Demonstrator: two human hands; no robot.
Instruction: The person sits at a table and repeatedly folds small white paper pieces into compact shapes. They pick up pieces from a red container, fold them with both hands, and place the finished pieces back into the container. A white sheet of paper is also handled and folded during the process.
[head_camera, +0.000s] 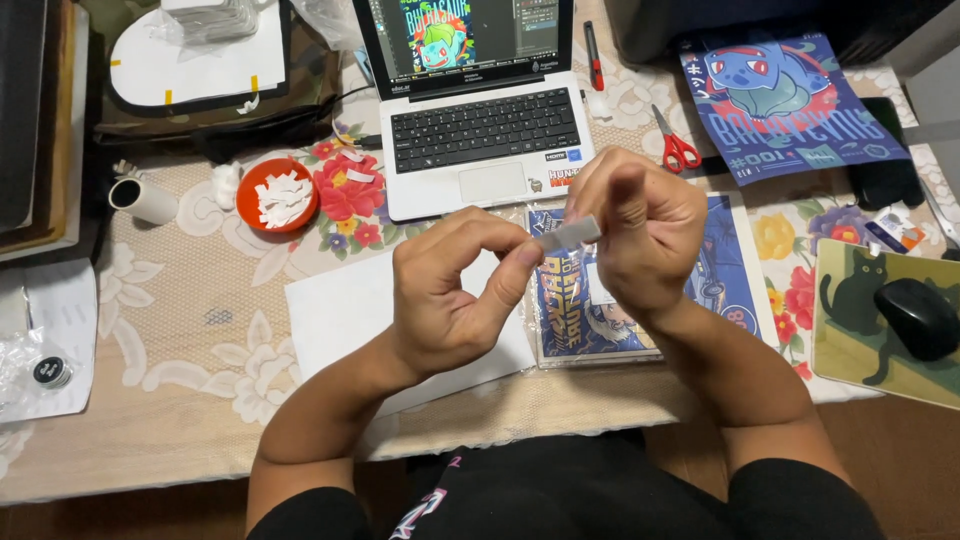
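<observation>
Both hands raised: left hand (445, 290) and right hand (632, 235) pinch small grey rectangular strip (570, 235) between fingertips (likely peeling); sleeved colourful print (735, 285) at four o'clock.

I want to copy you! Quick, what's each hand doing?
Left hand: fingers pinched shut on the small grey strip.
Right hand: fingers pinched shut on the same strip.
</observation>
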